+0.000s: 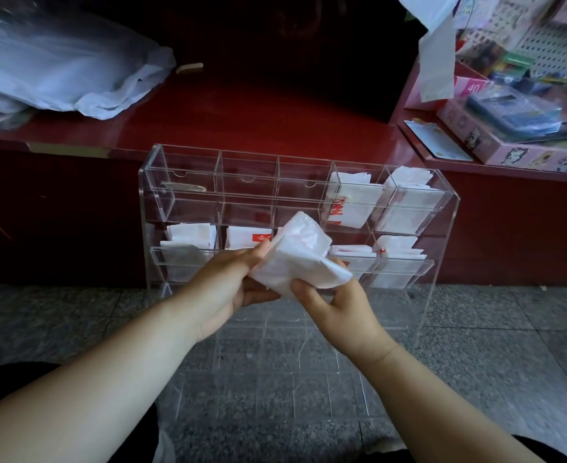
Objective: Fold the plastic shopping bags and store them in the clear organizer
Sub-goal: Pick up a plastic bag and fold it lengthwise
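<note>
A folded white plastic bag (300,253) is held in the air in front of the clear organizer (449,208). My left hand (232,282) grips its left edge, thumb on top. My right hand (335,302) pinches its lower right corner. The organizer stands on the floor against a red counter. Its top row holds folded bags (352,202) in the two right compartments, while the three left ones look bare. Folded bags (188,248) fill the middle row. Lower rows are mostly hidden behind my hands.
A heap of loose translucent plastic bags (58,68) lies on the red counter (242,108) at the back left. Boxes and stationery goods (516,111) crowd the shelf at the right. Grey speckled floor (75,312) surrounds the organizer.
</note>
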A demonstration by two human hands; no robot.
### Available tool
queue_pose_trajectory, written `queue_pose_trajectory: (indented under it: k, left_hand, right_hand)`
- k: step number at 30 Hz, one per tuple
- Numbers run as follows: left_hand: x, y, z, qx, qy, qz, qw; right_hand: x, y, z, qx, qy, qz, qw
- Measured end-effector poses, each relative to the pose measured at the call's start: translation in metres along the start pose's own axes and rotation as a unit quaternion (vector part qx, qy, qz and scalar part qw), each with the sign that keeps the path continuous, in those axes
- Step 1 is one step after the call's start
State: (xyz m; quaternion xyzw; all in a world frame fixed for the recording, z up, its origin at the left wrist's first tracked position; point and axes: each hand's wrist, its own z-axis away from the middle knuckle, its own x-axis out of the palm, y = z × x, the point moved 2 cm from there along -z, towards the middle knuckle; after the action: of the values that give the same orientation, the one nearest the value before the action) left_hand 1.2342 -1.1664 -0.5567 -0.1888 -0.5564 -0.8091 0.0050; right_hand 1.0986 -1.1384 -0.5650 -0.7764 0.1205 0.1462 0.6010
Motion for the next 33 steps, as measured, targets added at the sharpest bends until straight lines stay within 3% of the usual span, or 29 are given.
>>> queue_pose_trajectory:
  k: [5,10,17,20,24,29,33]
  left_hand:
    - [-0.001,-0.003,0.001,0.005,0.016,0.045,0.999]
    - [-0.001,-0.004,0.001,-0.008,0.024,0.109,0.994]
    - [0.003,-0.001,0.003,-0.037,0.007,0.058,0.998]
    - [0.002,0.0,0.003,-0.023,0.028,0.094,0.995]
    - [0.003,-0.002,0.003,-0.017,0.02,0.163,0.986]
    - [0.009,-0.007,0.008,0.024,-0.039,0.038,0.998]
    - [0.006,-0.012,0.007,0.08,0.035,-0.087,0.992]
  right_hand:
    - [0.001,0.004,-0.005,0.034,0.003,0.055,0.998]
    - [0.0,0.006,-0.009,0.099,-0.025,-0.015,0.995]
    - [-0.001,-0.002,-0.004,0.069,-0.073,0.079,0.992]
    - [-0.001,0.001,-0.004,0.084,-0.063,0.096,0.99]
    - [-0.004,0.0,-0.006,0.151,-0.055,0.018,0.987]
    - [-0.007,0.0,-0.006,0.144,-0.062,0.065,0.985]
    - [-0.005,-0.001,-0.006,0.113,-0.043,0.085,0.989]
